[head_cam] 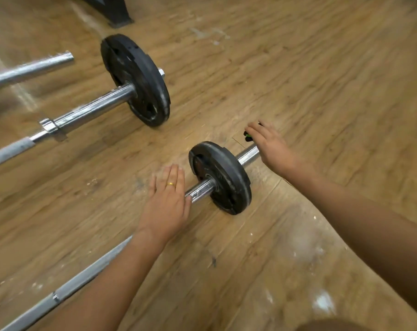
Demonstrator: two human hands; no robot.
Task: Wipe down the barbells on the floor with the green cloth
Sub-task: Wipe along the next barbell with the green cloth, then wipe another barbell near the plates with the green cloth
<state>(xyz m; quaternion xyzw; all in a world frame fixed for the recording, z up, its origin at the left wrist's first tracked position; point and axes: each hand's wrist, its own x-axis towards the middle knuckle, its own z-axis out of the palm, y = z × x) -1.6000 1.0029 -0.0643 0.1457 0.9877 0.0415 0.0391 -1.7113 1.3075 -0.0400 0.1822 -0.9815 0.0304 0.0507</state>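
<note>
Far left, a bare steel bar (28,70) and a far barbell (93,109) with a big plate (136,80) lie on the wood floor (310,68). Nearer, the left hand (167,201) rests flat, fingers straight, on the near barbell (201,189), just left of its small plate (220,177). Right of that plate, the right hand (269,146) is over the bar's end, fingers stretched across a small black-and-green thing (247,136); whether it grips it, I can't tell.

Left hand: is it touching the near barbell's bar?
Touching. Head view shows the left hand lying across the bar beside the plate, thumb against the chrome.
</note>
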